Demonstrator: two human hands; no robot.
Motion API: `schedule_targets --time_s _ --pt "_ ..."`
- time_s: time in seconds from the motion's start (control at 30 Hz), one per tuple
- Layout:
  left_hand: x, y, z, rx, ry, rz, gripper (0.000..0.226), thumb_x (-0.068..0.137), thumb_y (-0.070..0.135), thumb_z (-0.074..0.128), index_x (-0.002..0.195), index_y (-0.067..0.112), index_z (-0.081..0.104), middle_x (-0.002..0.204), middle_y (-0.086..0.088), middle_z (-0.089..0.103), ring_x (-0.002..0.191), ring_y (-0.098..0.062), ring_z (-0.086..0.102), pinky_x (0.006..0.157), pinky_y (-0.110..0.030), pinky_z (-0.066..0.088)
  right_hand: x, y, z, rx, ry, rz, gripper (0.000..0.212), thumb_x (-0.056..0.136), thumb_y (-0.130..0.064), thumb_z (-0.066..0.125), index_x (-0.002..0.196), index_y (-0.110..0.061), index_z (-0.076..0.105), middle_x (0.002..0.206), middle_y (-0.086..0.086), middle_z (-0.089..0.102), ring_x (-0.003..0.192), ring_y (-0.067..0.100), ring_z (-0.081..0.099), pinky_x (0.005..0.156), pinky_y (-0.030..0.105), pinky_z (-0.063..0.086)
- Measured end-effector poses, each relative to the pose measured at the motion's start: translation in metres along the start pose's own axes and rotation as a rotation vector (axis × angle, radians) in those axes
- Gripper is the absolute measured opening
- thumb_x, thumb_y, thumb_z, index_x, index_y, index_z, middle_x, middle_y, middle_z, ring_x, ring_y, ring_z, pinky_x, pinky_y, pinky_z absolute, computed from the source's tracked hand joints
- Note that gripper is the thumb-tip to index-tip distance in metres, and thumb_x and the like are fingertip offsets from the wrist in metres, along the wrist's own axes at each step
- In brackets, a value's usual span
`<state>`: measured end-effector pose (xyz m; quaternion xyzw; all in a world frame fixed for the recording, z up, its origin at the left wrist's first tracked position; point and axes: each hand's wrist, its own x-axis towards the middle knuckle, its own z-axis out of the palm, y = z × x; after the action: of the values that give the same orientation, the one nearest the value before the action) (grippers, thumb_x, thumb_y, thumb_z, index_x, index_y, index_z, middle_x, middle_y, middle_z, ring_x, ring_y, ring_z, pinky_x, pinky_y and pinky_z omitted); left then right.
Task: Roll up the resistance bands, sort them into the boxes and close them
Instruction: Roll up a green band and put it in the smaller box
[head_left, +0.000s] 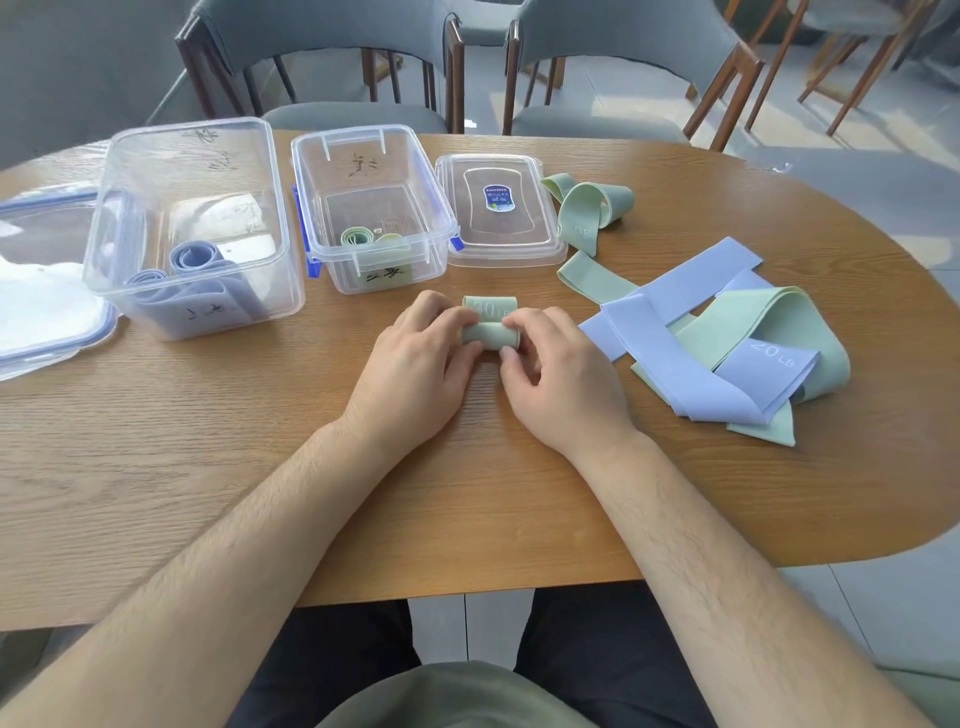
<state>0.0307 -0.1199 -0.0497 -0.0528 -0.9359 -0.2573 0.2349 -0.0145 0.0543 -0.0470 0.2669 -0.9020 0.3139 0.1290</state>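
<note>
A green band marked 30 LB lies almost fully rolled on the table in front of me. My left hand grips its left end and my right hand pinches its right end. The large clear box at the left holds rolled blue bands. The smaller clear box in the middle holds rolled green bands. To the right lies a loose pile of blue bands and green bands, and a further green band lies behind it.
The small box's lid lies flat right of that box. The large box's lid lies at the table's left edge. Grey chairs stand behind the wooden table.
</note>
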Motion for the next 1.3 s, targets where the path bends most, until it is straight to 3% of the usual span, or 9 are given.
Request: schedule_targets --time_s 0.23,0.33,0.5,0.6,0.77,0.9,1.0,1.13,1.3 --pt "0.011 -0.002 0.003 0.119 0.01 0.036 0.028 0.091 0.033 0.057 0.112 0.016 0.065 0.114 -0.001 0.06 0.097 -0.028 0.061 0.076 -0.048 0.055 0.015 -0.005 0.0 -0.044 -0.031 0.022 0.028 0.1 -0.024 0.053 0.123 -0.011 0.062 0.108 0.005 0.057 0.089 0.026 0.06 0.067 0.037 0.05" --pt "0.017 -0.005 0.006 0.152 0.01 0.023 0.032 0.094 0.035 0.05 0.116 0.017 0.065 0.114 -0.001 0.06 0.099 -0.027 0.06 0.076 -0.048 0.055 0.016 -0.007 0.003 -0.06 -0.026 0.034 0.028 0.099 -0.018 0.053 0.126 -0.009 0.055 0.116 0.009 0.056 0.093 0.029 0.059 0.067 0.033 0.041" --pt "0.019 -0.005 0.011 0.192 0.022 0.022 0.044 0.093 0.032 0.054 0.133 0.016 0.061 0.123 -0.005 0.057 0.104 -0.028 0.057 0.084 -0.047 0.055 0.019 -0.006 0.002 -0.122 -0.071 0.028 0.033 0.097 -0.01 0.053 0.13 -0.01 0.054 0.115 0.01 0.053 0.096 0.033 0.058 0.069 0.042 0.05" --pt "0.023 -0.003 0.01 0.195 0.004 0.017 0.042 0.09 0.032 0.059 0.131 0.025 0.059 0.118 0.004 0.058 0.108 -0.021 0.054 0.085 -0.043 0.052 0.029 -0.008 0.001 -0.168 -0.129 0.041 0.032 0.099 -0.013 0.051 0.131 -0.013 0.052 0.114 0.009 0.05 0.098 0.034 0.059 0.067 0.042 0.048" --pt "0.028 -0.004 0.011 0.202 -0.018 0.018 0.039 0.091 0.035 0.06 0.128 0.023 0.062 0.121 0.007 0.061 0.109 -0.022 0.055 0.087 -0.043 0.051 0.043 -0.012 0.002 -0.293 -0.197 0.098 0.032 0.1 -0.017 0.052 0.131 -0.018 0.049 0.118 0.008 0.048 0.099 0.034 0.061 0.064 0.038 0.037" --pt "0.025 -0.003 0.009 0.191 -0.023 0.007 0.046 0.089 0.038 0.063 0.133 0.023 0.06 0.127 0.009 0.06 0.114 -0.022 0.051 0.091 -0.042 0.047 0.051 -0.019 -0.004 -0.315 -0.248 0.122 0.029 0.099 -0.016 0.055 0.126 -0.014 0.049 0.123 0.01 0.043 0.101 0.034 0.061 0.066 0.038 0.037" --pt "0.023 -0.001 0.006 0.162 -0.04 0.002 0.048 0.089 0.045 0.063 0.132 0.024 0.059 0.128 0.009 0.06 0.116 -0.023 0.049 0.093 -0.042 0.044 0.049 -0.02 -0.015 -0.307 -0.292 0.09 0.029 0.102 -0.03 0.052 0.124 -0.01 0.052 0.126 0.008 0.041 0.112 0.03 0.054 0.074 0.038 0.039" --pt "0.015 -0.005 0.001 0.115 -0.08 0.036 0.054 0.087 0.059 0.049 0.119 0.018 0.065 0.111 0.002 0.067 0.105 -0.025 0.056 0.091 -0.044 0.049 0.035 -0.02 -0.026 -0.152 -0.401 0.134 0.038 0.106 -0.041 0.04 0.121 -0.011 0.057 0.126 0.006 0.043 0.123 0.028 0.048 0.095 0.042 0.041" --pt "0.007 0.001 -0.012 0.097 -0.071 0.139 0.054 0.087 0.062 0.05 0.094 0.01 0.062 0.078 -0.001 0.064 0.075 -0.029 0.061 0.068 -0.038 0.048 0.016 -0.026 -0.026 0.101 -0.277 0.101 0.045 0.106 -0.05 0.032 0.095 -0.016 0.059 0.105 0.0 0.051 0.105 0.021 0.054 0.094 0.046 0.045"
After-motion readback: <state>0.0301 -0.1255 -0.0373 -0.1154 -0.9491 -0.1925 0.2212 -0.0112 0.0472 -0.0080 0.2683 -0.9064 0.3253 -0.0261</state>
